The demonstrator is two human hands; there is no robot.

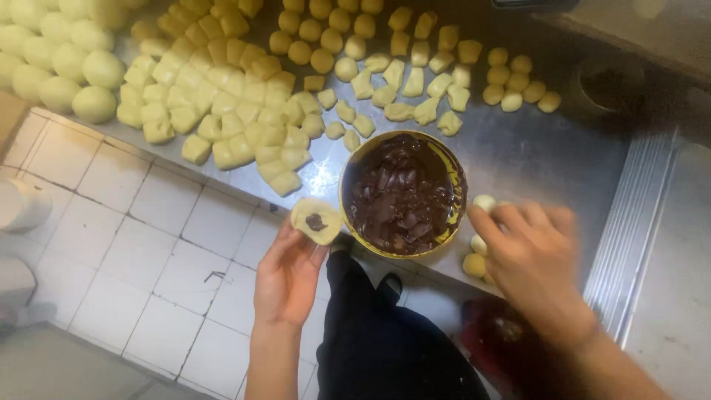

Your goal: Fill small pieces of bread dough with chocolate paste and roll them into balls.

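My left hand (287, 275) holds a flattened round of pale dough (316, 221) with a dab of dark chocolate filling in its middle, just off the near edge of the steel table. A yellow-rimmed bowl of chocolate filling (404, 194) stands right beside it on the table. My right hand (533, 255) is blurred at the bowl's right side, fingers curled over small dough balls (475, 264) lying by the table edge; whether it grips one I cannot tell.
Several cut dough pieces (222, 96) cover the steel table (533, 148), with smooth round balls (59, 52) at far left and small rolled balls (518, 89) at upper right. White floor tiles (148, 252) lie below. A ridged metal strip (629, 222) runs down the right.
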